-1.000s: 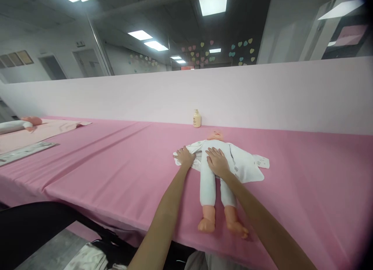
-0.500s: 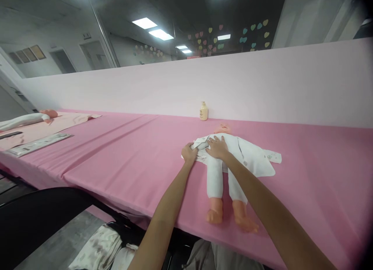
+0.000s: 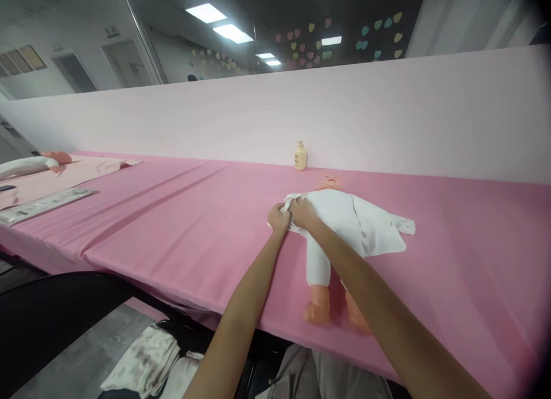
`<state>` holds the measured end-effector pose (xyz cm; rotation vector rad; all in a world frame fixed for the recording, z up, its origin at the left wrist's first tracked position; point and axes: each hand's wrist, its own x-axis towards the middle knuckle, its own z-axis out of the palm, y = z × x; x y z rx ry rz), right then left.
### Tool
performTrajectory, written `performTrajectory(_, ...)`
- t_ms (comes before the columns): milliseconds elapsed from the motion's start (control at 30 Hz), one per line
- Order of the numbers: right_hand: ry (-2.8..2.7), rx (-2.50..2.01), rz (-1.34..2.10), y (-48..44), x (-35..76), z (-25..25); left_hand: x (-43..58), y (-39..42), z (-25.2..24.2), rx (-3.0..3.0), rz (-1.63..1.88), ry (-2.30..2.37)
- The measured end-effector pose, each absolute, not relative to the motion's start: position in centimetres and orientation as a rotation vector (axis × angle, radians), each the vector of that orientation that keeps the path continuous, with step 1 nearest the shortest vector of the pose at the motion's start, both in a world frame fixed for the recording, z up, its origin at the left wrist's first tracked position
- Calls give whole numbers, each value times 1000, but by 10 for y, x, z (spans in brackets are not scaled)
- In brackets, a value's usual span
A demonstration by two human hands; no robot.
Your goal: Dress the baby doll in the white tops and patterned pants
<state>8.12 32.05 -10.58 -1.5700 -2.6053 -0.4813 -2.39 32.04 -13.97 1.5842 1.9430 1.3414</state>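
Observation:
A baby doll [image 3: 318,261] lies on its back with its feet toward me, its body and legs in white. A white baby shirt [image 3: 381,232] is spread under and beside it, with one printed sleeve end out to the right. At the doll's left side in view, my left hand [image 3: 279,217] is closed on the bunched sleeve of the shirt. Right against it, my right hand [image 3: 303,213] has its fingers curled into the same cloth. The fingertips and the doll's arm there are mostly hidden.
A pump bottle [image 3: 300,157] stands by the wall at the back of the pink-covered table [image 3: 206,227]. Farther left are another doll [image 3: 26,166], a peach mat [image 3: 90,175] and a flat packet [image 3: 47,206]. A black chair [image 3: 64,330] and folded cloths [image 3: 142,359] are below the near edge.
My right hand has moved left from lying spread on the doll's chest to gripping the sleeve beside my left hand. The left hand stays at the sleeve.

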Motion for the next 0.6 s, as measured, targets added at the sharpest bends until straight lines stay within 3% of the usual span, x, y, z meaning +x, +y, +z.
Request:
performTrajectory(367, -2517, -1617, -544, 328, 70, -110, -27, 326, -149, 1693, 1368, 1765)
performTrajectory(600, -2311, -1688, -589, 327, 65, -116, -13, 313, -149, 1708, 1331, 2056)
